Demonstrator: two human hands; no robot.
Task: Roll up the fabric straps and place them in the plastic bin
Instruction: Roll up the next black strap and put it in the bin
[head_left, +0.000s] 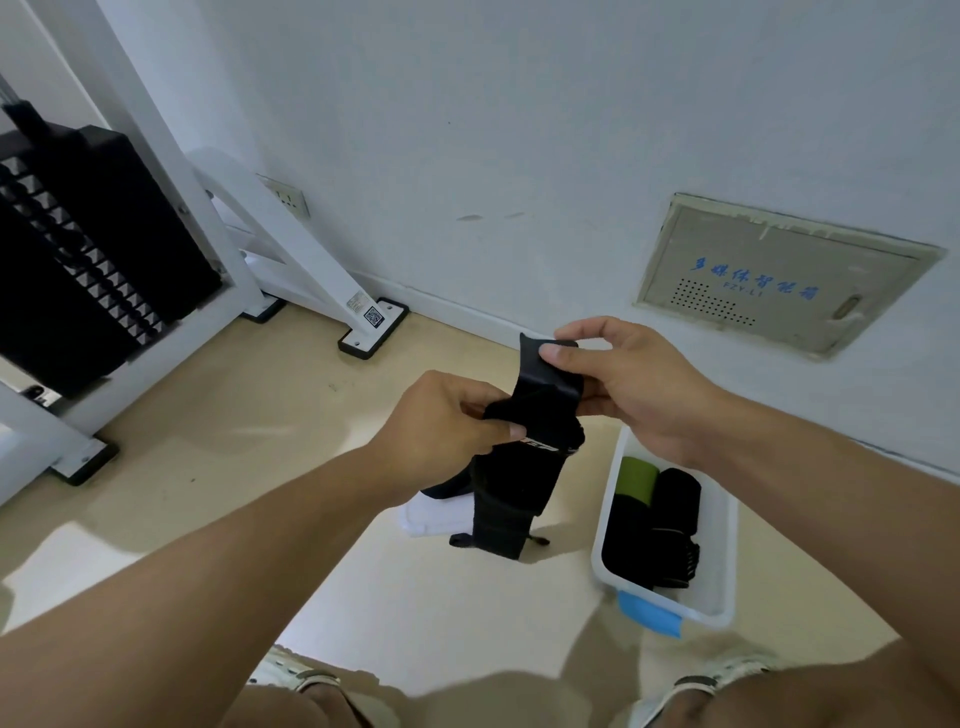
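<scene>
A black fabric strap (511, 488) hangs in the air between both hands, its lower end dangling above the floor. My right hand (631, 387) pinches the strap's top end between thumb and fingers. My left hand (447, 421) grips the strap a little lower, to the left. The white plastic bin (724, 545) with a blue handle sits on the floor at the lower right. Inside it lie a green rolled strap (636, 480) and black rolled straps (672, 499).
A white flat object (434, 517) with something dark on it lies on the floor behind the hanging strap. A white gym machine with a black weight stack (88, 249) stands at the left. The wall ahead holds a beige panel (779, 275). My feet show at the bottom edge.
</scene>
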